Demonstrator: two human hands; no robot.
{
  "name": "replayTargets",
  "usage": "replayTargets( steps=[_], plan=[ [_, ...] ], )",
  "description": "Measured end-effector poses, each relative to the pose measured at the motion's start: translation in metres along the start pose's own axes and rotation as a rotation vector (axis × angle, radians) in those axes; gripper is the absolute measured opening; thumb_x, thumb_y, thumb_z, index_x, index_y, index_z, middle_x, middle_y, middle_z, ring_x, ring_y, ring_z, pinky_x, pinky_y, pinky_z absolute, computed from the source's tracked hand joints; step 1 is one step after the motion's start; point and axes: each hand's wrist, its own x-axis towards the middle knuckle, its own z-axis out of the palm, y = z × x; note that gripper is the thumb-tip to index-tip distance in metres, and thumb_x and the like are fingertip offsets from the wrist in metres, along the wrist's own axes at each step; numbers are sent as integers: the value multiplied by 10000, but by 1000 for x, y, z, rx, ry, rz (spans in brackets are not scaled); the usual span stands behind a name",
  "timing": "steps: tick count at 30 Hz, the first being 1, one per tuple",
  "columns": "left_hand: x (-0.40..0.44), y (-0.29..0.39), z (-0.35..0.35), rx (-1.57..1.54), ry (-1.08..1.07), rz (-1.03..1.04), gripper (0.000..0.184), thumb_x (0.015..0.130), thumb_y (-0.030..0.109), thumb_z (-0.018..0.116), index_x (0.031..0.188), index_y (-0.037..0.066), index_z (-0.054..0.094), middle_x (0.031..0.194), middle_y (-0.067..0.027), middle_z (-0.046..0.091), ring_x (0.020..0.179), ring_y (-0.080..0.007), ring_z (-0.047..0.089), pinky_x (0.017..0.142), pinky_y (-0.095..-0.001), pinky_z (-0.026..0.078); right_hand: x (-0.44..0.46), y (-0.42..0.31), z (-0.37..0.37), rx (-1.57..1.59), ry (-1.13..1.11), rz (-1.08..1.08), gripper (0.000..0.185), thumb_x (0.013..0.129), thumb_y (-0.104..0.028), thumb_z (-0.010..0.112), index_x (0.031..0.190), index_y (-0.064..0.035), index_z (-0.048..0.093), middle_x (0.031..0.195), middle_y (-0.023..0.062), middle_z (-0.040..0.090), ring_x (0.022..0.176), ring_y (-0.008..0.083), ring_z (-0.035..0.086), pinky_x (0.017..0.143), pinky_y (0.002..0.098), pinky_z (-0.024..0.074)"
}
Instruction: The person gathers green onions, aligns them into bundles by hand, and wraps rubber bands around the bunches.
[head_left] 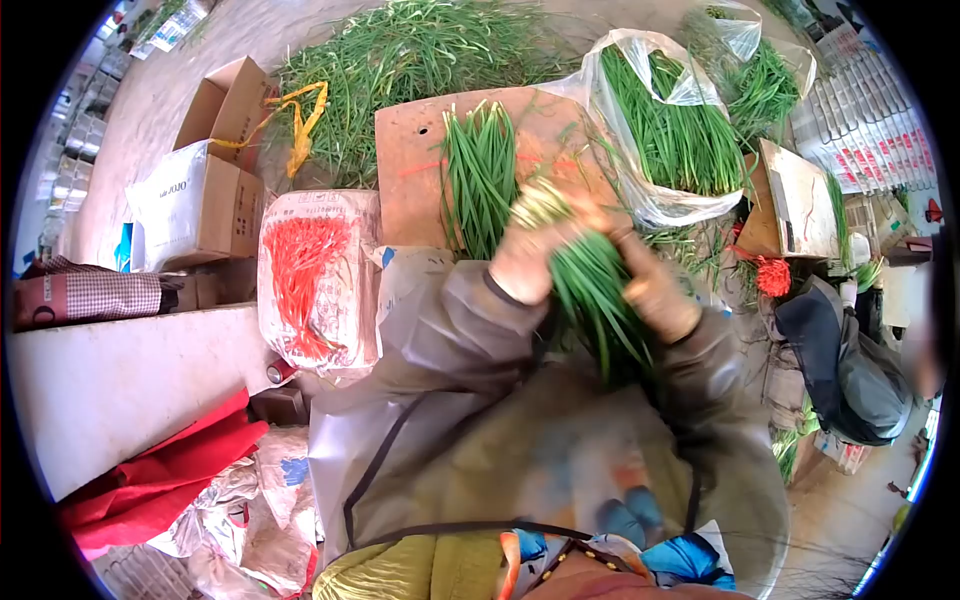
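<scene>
My left hand point(662, 298) and right hand point(528, 258) closing around a blurred bunch of green stalks point(600, 290), its pale ends up, over my lap, a second green bunch point(482, 180) lying beside it on the reddish board point(412, 190), red ties point(305, 270) resting on the wrapped package point(365, 225).

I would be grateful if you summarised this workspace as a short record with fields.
left hand: around a bunch of greens
right hand: at the same bunch; grip blurred
board: second bunch lying on it
left of board: red strands on a wrapped package
right of board: greens in a plastic bag
beyond board: loose green pile
</scene>
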Motion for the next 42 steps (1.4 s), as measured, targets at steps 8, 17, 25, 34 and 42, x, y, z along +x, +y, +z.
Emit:
replayTargets(
  steps=[8, 17, 25, 34, 42],
  plan=[
    [46, -9, -114, 107, 468, -56, 454, 861, 391, 577, 1135, 36, 510, 999, -65, 595, 885, -158, 552, 795, -321, 452, 105, 61, 4, 49, 249, 215, 556, 666, -178, 778, 1115, 37, 529, 946, 75, 623, 833, 151, 572, 751, 286, 469],
    [59, -10, -247, 1433, 635, -115, 395, 869, 246, 563, 1173, -4, 525, 1086, -140, 583, 1009, -241, 538, 878, -327, 410, 248, 61, 12, -66, 405, 84, 517, 647, -237, 766, 1052, 2, 550, 891, 106, 646, 802, 204, 610, 733, 306, 471],
    [61, 4, -228, 1136, 846, -322, 471, 868, 287, 564, 1227, -4, 474, 1108, -146, 573, 1005, -255, 533, 892, -341, 395, 271, 109, 43, -777, 538, 358, 913, 702, -423, 689, 1378, -22, 225, 1244, 226, 441, 1151, 363, 441, 945, 389, 385],
    [63, -48, -264, 1285, 675, -58, 705, 804, 433, 609, 1285, -27, 374, 1197, -242, 511, 1083, -379, 502, 927, -414, 376, 259, 140, 13, -777, 425, 183, 455, 814, -189, 540, 1243, -58, 461, 1115, 227, 553, 1063, 375, 510, 921, 412, 388],
    [54, -52, -241, 1753, 824, -244, 814, 737, 494, 643, 1309, 5, 335, 1065, -264, 573, 946, -407, 570, 804, -463, 440, 230, 99, -43, -896, 225, 21, 429, 799, -238, 558, 1208, -118, 515, 1131, 193, 556, 1082, 333, 512, 926, 412, 396]
  ],
)
